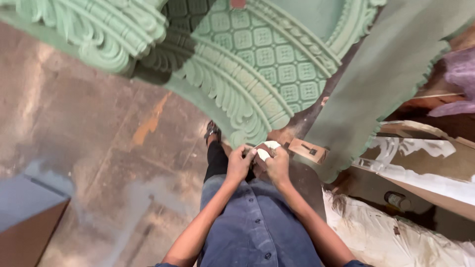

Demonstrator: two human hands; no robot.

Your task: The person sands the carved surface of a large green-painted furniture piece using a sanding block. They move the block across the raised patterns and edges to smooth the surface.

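My left hand (240, 163) and my right hand (277, 165) meet in front of my waist, both gripping a small folded white piece, likely sandpaper or cloth (267, 149). A finger of the right hand looks wrapped in white. Just above the hands curves a large green carved arch panel (257, 64) with a lattice of square tiles and leaf-shaped borders. Its lower tip ends close to my hands.
A second green carved piece (94, 34) hangs at the upper left. A flat green board with a scalloped edge (381, 79) leans at the right. A small wooden block (308, 150), white plastic sheeting (396, 237) and a bottle (397, 200) lie at the right. Stained concrete floor (99, 148) spreads left.
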